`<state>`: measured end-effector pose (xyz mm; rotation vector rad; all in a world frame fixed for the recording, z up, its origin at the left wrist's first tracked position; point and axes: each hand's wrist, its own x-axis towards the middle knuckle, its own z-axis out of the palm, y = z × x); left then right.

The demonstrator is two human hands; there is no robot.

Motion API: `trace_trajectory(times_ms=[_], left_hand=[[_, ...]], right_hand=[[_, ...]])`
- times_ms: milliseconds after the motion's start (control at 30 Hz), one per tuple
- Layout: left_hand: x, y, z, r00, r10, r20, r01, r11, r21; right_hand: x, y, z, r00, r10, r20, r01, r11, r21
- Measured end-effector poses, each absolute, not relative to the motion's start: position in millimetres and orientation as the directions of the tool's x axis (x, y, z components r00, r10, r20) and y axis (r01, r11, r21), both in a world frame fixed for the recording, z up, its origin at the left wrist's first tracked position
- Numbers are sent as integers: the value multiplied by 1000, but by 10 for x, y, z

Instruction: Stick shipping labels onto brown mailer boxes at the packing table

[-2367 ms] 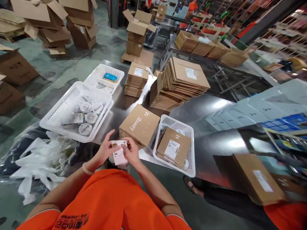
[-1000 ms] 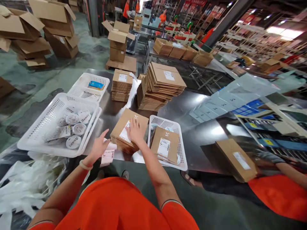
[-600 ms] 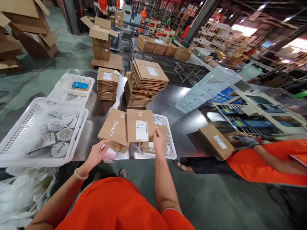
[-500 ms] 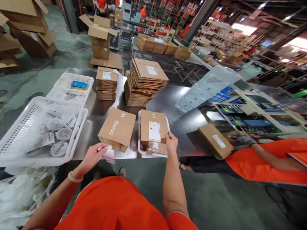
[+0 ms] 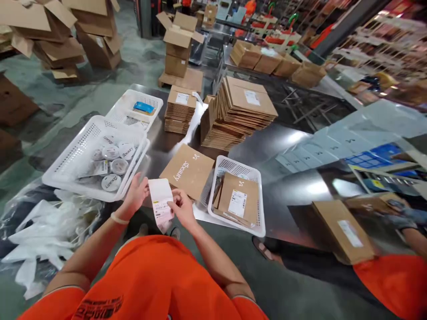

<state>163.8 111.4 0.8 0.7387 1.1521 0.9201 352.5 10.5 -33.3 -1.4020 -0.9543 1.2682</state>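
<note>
Left hand (image 5: 136, 194) and right hand (image 5: 183, 209) both have their grip pinched on the edges of this label strip (image 5: 161, 199), held between them a bit left of and below center frame, kinda pinkish-white with dark print and yellow bits.

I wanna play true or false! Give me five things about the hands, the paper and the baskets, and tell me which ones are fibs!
1. The left hand holds some paper. True.
2. The right hand is inside a basket. False: the right hand is on the paper.
3. Round white things lie in the big basket. True.
4. The blue packet is on the floor. False: the blue packet is in the far basket.
5. The flat box has a white label. True.
</note>
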Motion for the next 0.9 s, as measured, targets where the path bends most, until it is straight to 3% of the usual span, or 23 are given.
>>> trace_trajectory(times_ms=[200,433,567,633,733,900], left_hand=[[1653,771,29,449,816,-365,-95,450,888],[1815,864,100,377,833,-406,12,433,901],[1895,899,109,384,830,-405,64,413,908],[1910,919,109,385,812,-438,101,435,895],[1930,941,101,377,788,-487,99,488,867],[1997,913,81,349,834,-427,28,447,894]], right_hand=[[3538,265,-249,187,974,-132,-33,-128,-991],[3571,170,-310,317,946,71,248,-10,-969],[3596,31,-364,362,870,335,516,112,-849],[3641,8,-329,375,837,398,598,110,-794],[3729,52,-219,389,861,328,588,42,-808],[3714,166,-191,357,934,24,296,-89,-951]])
